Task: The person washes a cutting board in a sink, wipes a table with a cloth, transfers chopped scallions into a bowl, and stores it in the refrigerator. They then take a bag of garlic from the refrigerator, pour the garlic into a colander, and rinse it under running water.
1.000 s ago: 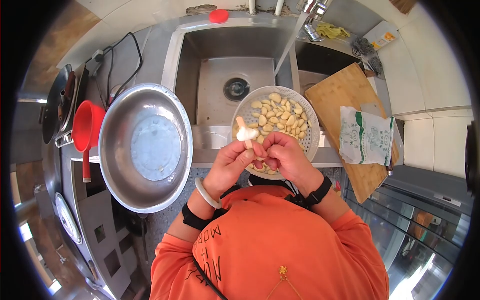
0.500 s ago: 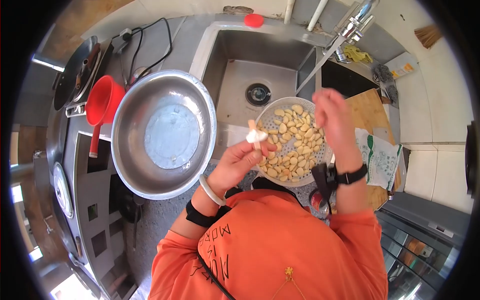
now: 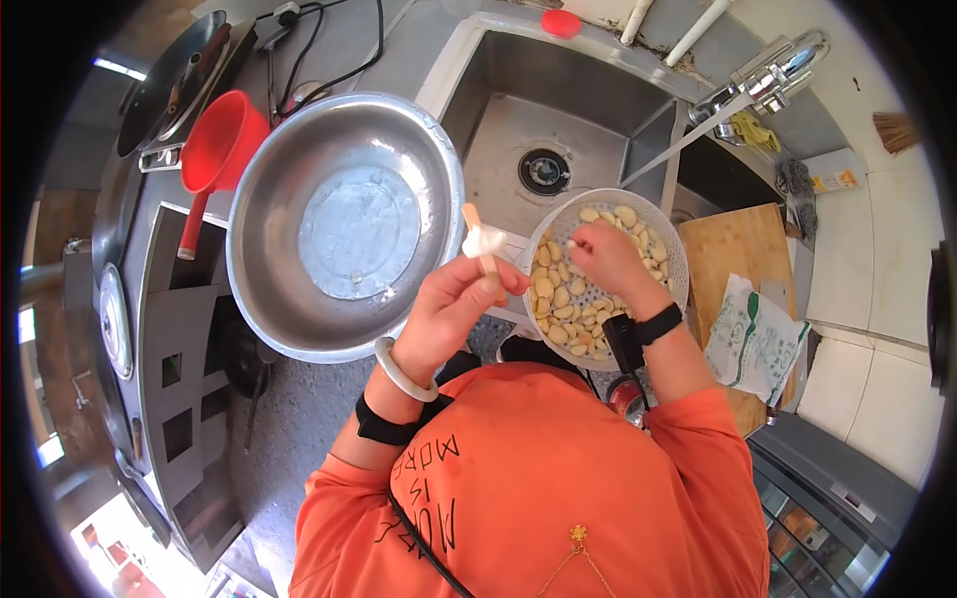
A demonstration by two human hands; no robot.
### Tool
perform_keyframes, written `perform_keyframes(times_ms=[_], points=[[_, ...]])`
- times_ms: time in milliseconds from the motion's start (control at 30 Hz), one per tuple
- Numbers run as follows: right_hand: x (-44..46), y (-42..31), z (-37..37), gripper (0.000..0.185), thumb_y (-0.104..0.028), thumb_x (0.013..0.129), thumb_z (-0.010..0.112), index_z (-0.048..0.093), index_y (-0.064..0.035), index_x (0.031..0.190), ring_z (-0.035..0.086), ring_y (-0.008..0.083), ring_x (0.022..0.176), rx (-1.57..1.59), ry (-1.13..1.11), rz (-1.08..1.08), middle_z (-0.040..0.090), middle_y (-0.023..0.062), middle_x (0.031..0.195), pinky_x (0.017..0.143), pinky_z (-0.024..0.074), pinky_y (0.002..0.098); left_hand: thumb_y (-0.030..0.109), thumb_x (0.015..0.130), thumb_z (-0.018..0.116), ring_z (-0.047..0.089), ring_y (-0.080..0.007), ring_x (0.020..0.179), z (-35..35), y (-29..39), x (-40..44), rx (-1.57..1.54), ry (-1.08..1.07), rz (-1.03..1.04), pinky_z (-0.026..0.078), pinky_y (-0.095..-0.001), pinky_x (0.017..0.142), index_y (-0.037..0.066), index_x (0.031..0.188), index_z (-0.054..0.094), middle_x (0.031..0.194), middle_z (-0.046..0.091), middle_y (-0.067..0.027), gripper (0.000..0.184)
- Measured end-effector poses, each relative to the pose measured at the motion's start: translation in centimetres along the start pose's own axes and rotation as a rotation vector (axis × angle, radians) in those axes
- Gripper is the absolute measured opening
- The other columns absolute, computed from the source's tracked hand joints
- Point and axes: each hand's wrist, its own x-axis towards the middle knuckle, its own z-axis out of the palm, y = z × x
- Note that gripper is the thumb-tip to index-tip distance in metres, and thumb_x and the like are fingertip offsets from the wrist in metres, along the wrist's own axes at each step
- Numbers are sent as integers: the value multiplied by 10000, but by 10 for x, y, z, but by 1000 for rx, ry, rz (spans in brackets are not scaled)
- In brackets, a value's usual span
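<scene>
Between the thumb and fingers of my left hand (image 3: 464, 294) is a thin tan stick-like piece (image 3: 472, 215) with a soft white bit (image 3: 484, 242) around its middle; its exact kind is unclear. My right hand (image 3: 610, 257) is over a white perforated colander (image 3: 681, 261), its fingers pinched together low among the cloves. A small pale spot shows at those fingertips, too small to name. Many peeled garlic cloves (image 3: 560, 297) lie in the colander. Left of my left hand stands a wide metal basin (image 3: 444, 199) with a wet bottom.
Behind the colander is a steel sink (image 3: 498, 140) with a faucet (image 3: 778, 75). A cutting board (image 3: 733, 234) and a printed plastic bag (image 3: 753, 339) lie at the right. A red ladle (image 3: 221, 140) sits beside the basin, near a pan (image 3: 164, 85).
My right hand has come down and left, from above the colander's right edge into the cloves. The left hand keeps its hold on the stick-like piece. The camera view has shifted.
</scene>
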Motion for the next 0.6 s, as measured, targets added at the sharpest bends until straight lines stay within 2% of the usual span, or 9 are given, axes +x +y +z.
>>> perform_keyframes(times_ms=[33, 67, 133, 167, 233, 367, 467, 533, 600], points=[[1, 4, -6, 122, -138, 790, 519, 580, -70, 872, 595, 194, 642, 404, -140, 141, 588, 75, 745, 570, 460, 293, 109, 899, 463, 538, -132, 906, 1, 0, 1, -3, -1, 2, 422, -271, 781, 8, 952, 568, 980, 604, -77, 155], [-3, 7, -14, 122, -138, 790, 519, 580, -70, 872, 595, 194, 642, 397, -139, 141, 588, 75, 745, 570, 460, 293, 130, 892, 468, 535, -138, 879, 2, 0, 2, -12, 15, -9, 422, -277, 779, 11, 942, 568, 969, 604, -84, 163], [-18, -10, -41, 148, -161, 829, 507, 564, -74, 935, 585, 108, 660, 982, -243, 289, 598, 35, 797, 551, 427, 217, 151, 886, 473, 532, -144, 852, 4, 0, 4, -25, 28, -19, 422, -283, 777, 14, 931, 569, 958, 604, -92, 173], [-23, -11, -42, 148, -161, 829, 507, 564, -74, 935, 585, 108, 660, 979, -240, 288, 598, 35, 797, 551, 427, 217, 149, 886, 473, 535, -144, 846, 5, -1, 5, -42, 18, -25, 424, -282, 773, 15, 928, 568, 952, 604, -90, 170], [-30, -12, -44, 161, -173, 857, 477, 559, -73, 953, 595, 108, 665, 1241, -220, 281, 610, 21, 830, 547, 421, 201, 147, 886, 473, 537, -144, 841, 5, -2, 8, -56, 5, -26, 426, -281, 769, 16, 925, 568, 945, 605, -89, 166], [-33, -14, -40, 193, -174, 883, 474, 530, -43, 1013, 596, 117, 631, 1421, -146, 308, 608, 56, 827, 523, 458, 191, 146, 888, 470, 542, -144, 843, 7, -2, 12, -63, -34, -24, 429, -279, 763, 16, 911, 565, 930, 603, -85, 163], [-36, -15, -41, 201, -192, 881, 481, 532, -52, 1016, 602, 128, 621, 1317, -83, 278, 609, 59, 812, 510, 459, 196, 146, 889, 464, 545, -146, 838, 10, -1, 12, -50, -25, -26, 429, -278, 760, 14, 907, 563, 922, 603, -84, 166], [-37, -21, -48, 205, -186, 863, 472, 558, -66, 1004, 592, 136, 591, 1171, -56, 389, 609, 42, 761, 545, 447, 222, 144, 890, 460, 546, -148, 834, 9, 1, 12, -34, -18, -33, 429, -278, 759, 11, 907, 563, 918, 603, -84, 169], [-37, -13, -46, 191, -160, 858, 468, 549, -62, 1000, 585, 125, 568, 1119, -64, 380, 595, 36, 726, 516, 450, 214, 139, 883, 461, 550, -153, 827, 8, 2, 11, -12, 1, -24, 432, -279, 748, 12, 907, 562, 907, 603, -84, 164]])
